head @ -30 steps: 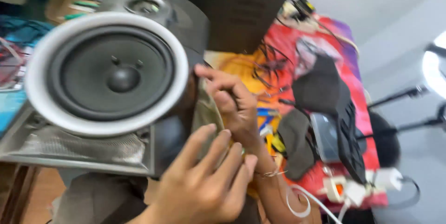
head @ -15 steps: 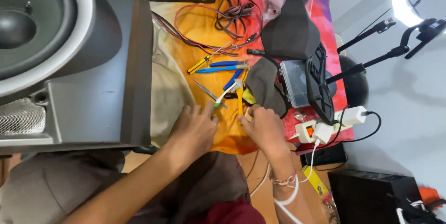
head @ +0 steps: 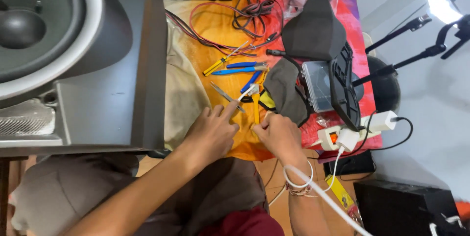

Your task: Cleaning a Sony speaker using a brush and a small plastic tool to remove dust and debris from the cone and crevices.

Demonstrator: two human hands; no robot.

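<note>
My left hand point(head: 213, 131) lies on the orange cloth point(head: 220, 30) with fingers spread, and its index finger reaches to the tip of the metal tweezers point(head: 224, 95). My right hand point(head: 280, 137), with white bands on the wrist, has its fingers curled at the near end of a yellow-handled tool point(head: 256, 106); whether it grips the handle is hidden. Just beyond lie blue-handled pliers point(head: 240, 67) and a yellow-handled screwdriver point(head: 220, 65).
A big grey speaker cabinet point(head: 107, 94) fills the left. Coiled red and black wires point(head: 247, 11) lie at the far end of the cloth. To the right are black pouches point(head: 313, 33), a clear plastic box point(head: 317, 85) and a white power strip point(head: 338, 135) with a cable.
The view swung from the speaker cone down to the cloth. Both hands came down onto it and edged toward the tools; the right hand's fingers curled at the yellow handle.
</note>
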